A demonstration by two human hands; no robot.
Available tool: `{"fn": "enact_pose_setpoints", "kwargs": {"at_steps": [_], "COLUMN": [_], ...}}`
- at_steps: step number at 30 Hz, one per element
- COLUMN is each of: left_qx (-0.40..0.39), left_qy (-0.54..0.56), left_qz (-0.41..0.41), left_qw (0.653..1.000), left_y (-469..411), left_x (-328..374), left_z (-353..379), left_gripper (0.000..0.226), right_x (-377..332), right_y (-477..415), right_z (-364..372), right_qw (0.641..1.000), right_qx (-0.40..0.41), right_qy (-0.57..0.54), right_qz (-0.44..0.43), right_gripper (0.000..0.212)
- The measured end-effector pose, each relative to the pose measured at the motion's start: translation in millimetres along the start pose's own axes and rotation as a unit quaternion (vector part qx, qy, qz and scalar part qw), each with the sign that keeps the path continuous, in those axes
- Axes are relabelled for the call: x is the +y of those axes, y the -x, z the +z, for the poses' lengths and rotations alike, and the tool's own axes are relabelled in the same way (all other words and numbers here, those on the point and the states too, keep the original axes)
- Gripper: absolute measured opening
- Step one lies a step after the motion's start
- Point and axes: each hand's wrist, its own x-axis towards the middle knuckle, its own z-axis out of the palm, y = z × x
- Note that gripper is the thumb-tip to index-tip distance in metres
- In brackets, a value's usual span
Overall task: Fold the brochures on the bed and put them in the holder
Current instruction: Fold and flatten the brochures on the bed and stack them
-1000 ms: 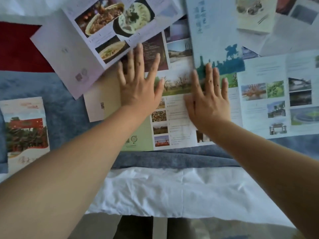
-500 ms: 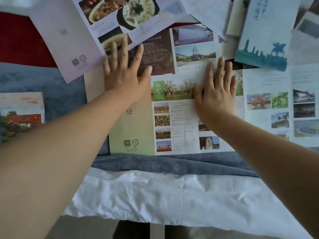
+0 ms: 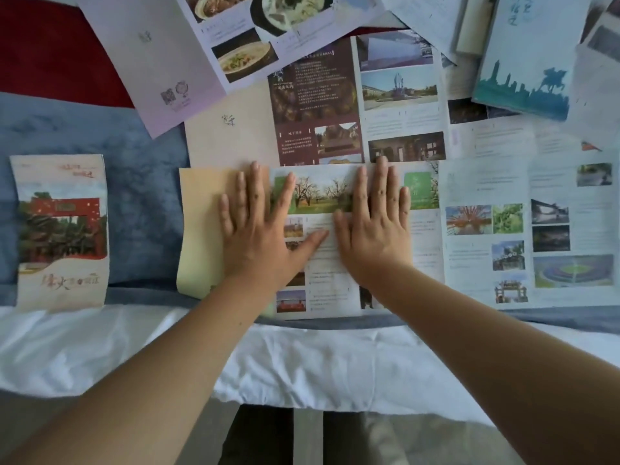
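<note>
While left hand (image 3: pixel 265 238), right hand (image 3: pixel 374 238) press, brochure (image 3: pixel 317 194) widthwise

hidden: orchard brochure (image 3: pixel 318 193) centre under hands (image 3: pixel 258 239) (image 3: pixel 372 236) | cut off: food brochure (image 3: pixel 241 58) at top edge | print: unreadable

We reached both bare arms forward, our left hand (image 3: pixel 258 229) and right hand (image 3: pixel 372 226) flat side by side, palms down, fingers straight and spread, thumbs almost meeting.

Cream-and-green brochure (image 3: pixel 201 229), blue blanket (image 3: pixel 144 182), white sheet (image 3: pixel 302 364)
</note>
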Motion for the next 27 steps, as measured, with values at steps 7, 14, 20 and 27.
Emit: {"fn": "enact_pose_setpoints", "kwargs": {"at_steps": [7,14,20,27], "left_qx": [-0.015,-0.029,-0.058,-0.043], "left_qy": [-0.03,-0.054,-0.049,0.034], "left_qz": [-0.015,-0.015,-0.089,-0.174], "left_qw": [0.999,0.998,0.993,0.983], "left_y": [4.1,-12.4,-31.9,22.9], "left_x": [-65.9,-112.6,-123.0,-135.6], "left_z": [-14.8,-34.0,-49.2,-42.9], "left_gripper": [0.098,0.101,0.114,0.109], "right_x": [-43.5,-60.3,-65.4,-61.8], "right_y": [35.7,39.8,24.5,23.8], "right_z": [17.2,18.0,17.4,18.8], "right_qw": [0.992,0.988,0.989,0.991], "right_qx": [-0.016,-0.049,-0.046,-0.035], "right_qy": [0.018,0.055,0.059,0.06], "right_qz": [-0.128,-0.137,-0.124,-0.118], "right_gripper": [0.07,0.074,0.073,0.073]}}
